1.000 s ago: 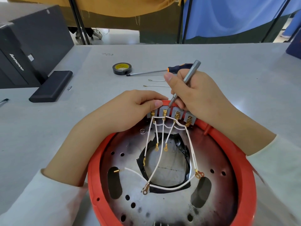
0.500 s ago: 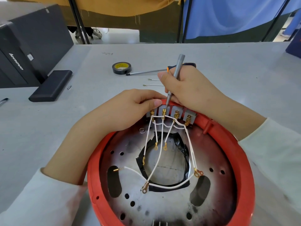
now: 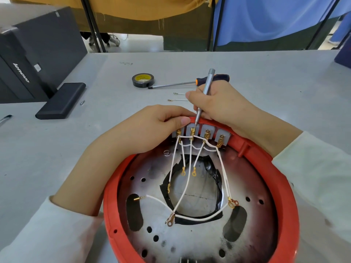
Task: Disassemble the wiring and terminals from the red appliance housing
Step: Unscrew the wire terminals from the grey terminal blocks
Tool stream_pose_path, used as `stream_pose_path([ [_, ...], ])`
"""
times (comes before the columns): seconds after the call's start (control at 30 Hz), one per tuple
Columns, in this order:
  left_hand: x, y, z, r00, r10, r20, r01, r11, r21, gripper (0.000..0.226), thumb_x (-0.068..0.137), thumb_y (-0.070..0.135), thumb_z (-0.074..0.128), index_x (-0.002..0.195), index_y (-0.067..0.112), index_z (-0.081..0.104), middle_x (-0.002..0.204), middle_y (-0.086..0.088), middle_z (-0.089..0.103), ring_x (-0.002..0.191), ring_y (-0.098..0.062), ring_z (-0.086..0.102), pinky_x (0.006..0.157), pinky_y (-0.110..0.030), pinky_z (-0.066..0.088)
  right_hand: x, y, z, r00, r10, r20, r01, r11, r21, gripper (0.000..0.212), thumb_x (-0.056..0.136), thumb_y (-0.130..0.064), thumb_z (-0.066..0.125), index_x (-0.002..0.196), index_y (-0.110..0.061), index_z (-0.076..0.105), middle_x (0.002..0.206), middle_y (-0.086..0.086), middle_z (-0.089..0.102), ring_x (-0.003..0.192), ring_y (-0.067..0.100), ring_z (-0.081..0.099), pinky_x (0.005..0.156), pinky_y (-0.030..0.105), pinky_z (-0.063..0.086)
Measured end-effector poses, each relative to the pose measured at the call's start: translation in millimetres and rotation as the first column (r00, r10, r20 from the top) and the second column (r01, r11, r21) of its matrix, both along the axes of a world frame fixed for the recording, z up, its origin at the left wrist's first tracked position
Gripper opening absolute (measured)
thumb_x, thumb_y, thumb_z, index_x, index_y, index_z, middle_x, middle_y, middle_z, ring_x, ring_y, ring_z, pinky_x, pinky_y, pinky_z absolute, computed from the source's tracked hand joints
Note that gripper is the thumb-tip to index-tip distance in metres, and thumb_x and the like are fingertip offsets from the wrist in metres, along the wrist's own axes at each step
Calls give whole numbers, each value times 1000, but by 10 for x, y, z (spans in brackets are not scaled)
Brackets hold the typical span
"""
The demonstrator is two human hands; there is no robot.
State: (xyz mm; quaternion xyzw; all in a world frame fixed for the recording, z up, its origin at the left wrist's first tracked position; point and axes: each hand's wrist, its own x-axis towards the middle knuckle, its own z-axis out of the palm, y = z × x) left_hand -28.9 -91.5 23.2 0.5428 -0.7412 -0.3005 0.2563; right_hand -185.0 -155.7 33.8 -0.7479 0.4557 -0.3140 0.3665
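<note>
Grey screwdriver (image 3: 203, 95) swung upright by right hand (image 3: 218, 105); tip now on 2nd terminal (image 3: 192, 131), prev. tilted right.

One head-worn wide-angle view (edges visibly bowed) looks forward and steeply down from close above the grey table (image 3: 266, 76), with the hands near centre and hanging cloths across the far top.

Red housing (image 3: 281, 196) cut off at bottom edge.

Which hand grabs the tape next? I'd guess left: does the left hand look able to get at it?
Probably yes: the left hand only steadies the red housing, and bare table lies between it and the tape roll.
</note>
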Motion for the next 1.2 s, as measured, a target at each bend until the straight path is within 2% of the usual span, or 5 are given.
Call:
stream_pose_path([
  [0.4,15,-12,-8,1000,11,12,-11,1000,3,27,97,32,46,118,39,62,118,22,63,114,2,54,107,-33,37,18,-39,11,997,-38,-74,44,996,83,35,88,-27,57,55,-16,53,32,-10,40,30,2,36,35,11,32],
  [0.63,16,-10,-18,1000,19,-3,-19,1000,-7,24,96,35,47,111,47,62,113,22,65,109,3,56,104,-31,40,-49,159,49,997,25,-76,-45,956,-289,45,91,-27,54,54,-18,30,41,-7,34,43,8,36,49,29,34],
  [0.83,4,-8,-21,1000,7,-17,-7,1000,-12,22,96,34,48,105,49,61,114,23,65,110,5,55,103,-27,39,-58,228,-4,998,64,-1,-61,950,-306,49,100,-34,43,65,1,44,55,15,44,50,22,43,51,30,37],
  [0.97,5,-2,-14,1000,9,4,-9,1000,-4,21,96,35,47,104,51,60,112,25,64,106,10,55,92,-6,37,-38,167,-29,998,58,25,-51,974,-222,50,101,-38,40,58,-13,46,41,-10,45,41,2,45,45,12,32],
  [1.2,-7,0,-9,1000,14,4,-14,1000,-10,21,96,33,48,102,49,60,113,23,65,106,10,54,91,-5,35,-56,180,-32,991,110,72,-92,972,-215,49,102,-31,39,55,-19,38,37,-11,41,36,5,43,43,12,31],
])
